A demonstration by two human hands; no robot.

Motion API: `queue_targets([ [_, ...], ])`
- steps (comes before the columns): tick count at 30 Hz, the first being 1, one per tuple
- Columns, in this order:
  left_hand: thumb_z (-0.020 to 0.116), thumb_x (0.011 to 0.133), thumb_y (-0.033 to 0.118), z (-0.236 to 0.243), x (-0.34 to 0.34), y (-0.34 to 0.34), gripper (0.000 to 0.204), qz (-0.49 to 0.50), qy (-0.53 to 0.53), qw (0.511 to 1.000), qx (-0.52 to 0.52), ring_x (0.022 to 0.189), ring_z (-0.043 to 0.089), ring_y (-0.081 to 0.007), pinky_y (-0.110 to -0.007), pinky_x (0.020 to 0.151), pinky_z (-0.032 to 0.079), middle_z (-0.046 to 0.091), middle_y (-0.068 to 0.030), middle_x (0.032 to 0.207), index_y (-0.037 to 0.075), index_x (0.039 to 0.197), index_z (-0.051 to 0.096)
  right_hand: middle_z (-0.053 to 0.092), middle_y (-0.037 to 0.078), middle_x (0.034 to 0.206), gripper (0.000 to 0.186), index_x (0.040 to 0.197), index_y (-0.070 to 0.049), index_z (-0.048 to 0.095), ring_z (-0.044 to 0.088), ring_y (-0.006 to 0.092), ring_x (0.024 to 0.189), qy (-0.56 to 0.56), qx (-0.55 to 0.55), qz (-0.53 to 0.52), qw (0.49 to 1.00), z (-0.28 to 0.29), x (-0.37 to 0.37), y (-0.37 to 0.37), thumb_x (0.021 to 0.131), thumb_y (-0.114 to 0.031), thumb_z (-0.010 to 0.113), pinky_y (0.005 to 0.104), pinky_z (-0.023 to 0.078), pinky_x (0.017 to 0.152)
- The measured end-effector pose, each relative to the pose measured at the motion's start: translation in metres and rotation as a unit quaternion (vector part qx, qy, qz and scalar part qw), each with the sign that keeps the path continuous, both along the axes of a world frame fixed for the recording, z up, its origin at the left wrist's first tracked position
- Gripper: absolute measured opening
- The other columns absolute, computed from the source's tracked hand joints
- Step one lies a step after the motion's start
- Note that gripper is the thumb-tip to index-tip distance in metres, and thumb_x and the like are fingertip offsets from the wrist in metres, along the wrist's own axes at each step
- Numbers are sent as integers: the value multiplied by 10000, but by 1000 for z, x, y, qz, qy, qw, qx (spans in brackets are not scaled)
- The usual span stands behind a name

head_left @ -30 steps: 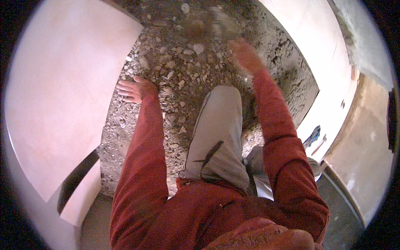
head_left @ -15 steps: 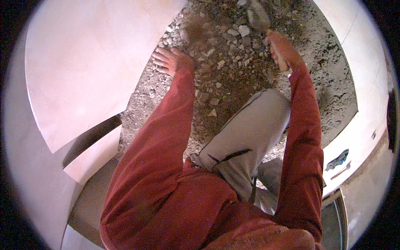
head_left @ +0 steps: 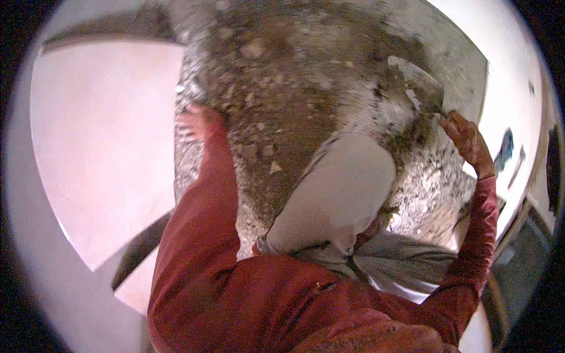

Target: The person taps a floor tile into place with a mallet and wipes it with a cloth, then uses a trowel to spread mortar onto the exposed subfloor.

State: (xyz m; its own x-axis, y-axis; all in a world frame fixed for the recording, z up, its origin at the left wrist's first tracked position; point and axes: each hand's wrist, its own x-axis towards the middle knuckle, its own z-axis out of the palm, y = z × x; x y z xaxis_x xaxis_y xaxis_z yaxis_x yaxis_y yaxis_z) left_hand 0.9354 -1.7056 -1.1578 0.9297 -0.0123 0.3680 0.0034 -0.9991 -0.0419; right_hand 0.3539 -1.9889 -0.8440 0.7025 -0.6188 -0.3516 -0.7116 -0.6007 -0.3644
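My right hand (head_left: pixel 468 138) is wrapped round the handle of a trowel (head_left: pixel 421 85), out to the right. The trowel's broad metal blade points up and left over the rubble bed, with pale bits near its edge. Grey-brown rubble (head_left: pixel 276 106), a mix of loose stones and dirt, spreads in front of my bent knee. At the left, my left hand (head_left: pixel 199 120) rests with its fingers spread on the strip of rubble beside a large pale tile (head_left: pixel 112 147). Motion blurs that hand and much of the rubble.
A dark gap (head_left: pixel 138 247) runs below the large tile, with another pale piece (head_left: pixel 141 282) beyond it. Along the right lies a pale slab (head_left: pixel 524 76) bearing a crumpled blue cloth (head_left: pixel 505 147) and a thin long-handled tool (head_left: pixel 517 167). Smooth grey material (head_left: pixel 456 41) borders the rubble.
My right hand has swung the trowel right and nearer to me. The view has shifted, and the left hand appears further left and lower, still at the rubble by the tile.
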Motion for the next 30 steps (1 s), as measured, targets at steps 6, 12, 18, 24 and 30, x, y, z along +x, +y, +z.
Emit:
queue_targets([
  [6, 292, 1042, 552, 16, 11, -1, 689, -309, -5, 950, 34, 1452, 263, -464, -602, 1130, 291, 154, -230, 1625, 112, 1570, 240, 683, 180, 885, 362, 1050, -16, 590, 668, 380, 782, 208, 26, -176, 962, 24, -149, 42, 1012, -372, 538, 452, 506, 704],
  [12, 391, 1009, 586, 10, -31, -37, 681, -417, -139, 862, 252, 1281, 419, -538, -634, 1026, 406, 200, -384, 1525, 157, 1535, 338, 670, 205, 991, 445, 1107, -34, 595, 661, 365, 920, 269, 11, -259, 927, 20, -258, 67, 996, -460, 532, 450, 507, 801],
  [18, 372, 983, 654, 2, -108, -55, 756, -507, -256, 818, 88, 1084, 549, -474, -719, 916, 431, 472, -366, 1321, 78, 1468, 435, 642, 126, 936, 482, 1210, -78, 576, 640, 251, 746, 121, 19, -396, 910, 22, -395, 138, 973, -496, 557, 396, 534, 611],
  [24, 425, 1005, 566, 132, -142, -152, 682, -681, 261, 643, 234, 1281, 487, -354, -474, 1062, 372, 481, -233, 1430, 61, 1463, 451, 530, 106, 1336, 468, 1400, -134, 493, 541, 252, 1145, 287, -48, -202, 935, -14, -505, 228, 990, -355, 535, 343, 516, 859],
  [30, 435, 1040, 472, 412, -298, -211, 596, -781, 234, 575, 69, 1397, 431, -297, -371, 1154, 313, 474, -188, 1487, 69, 1480, 439, 456, 106, 1498, 573, 1486, -101, 413, 454, 243, 1335, -182, 116, -456, 863, -166, -462, 325, 927, -123, 535, 342, 426, 1048],
])
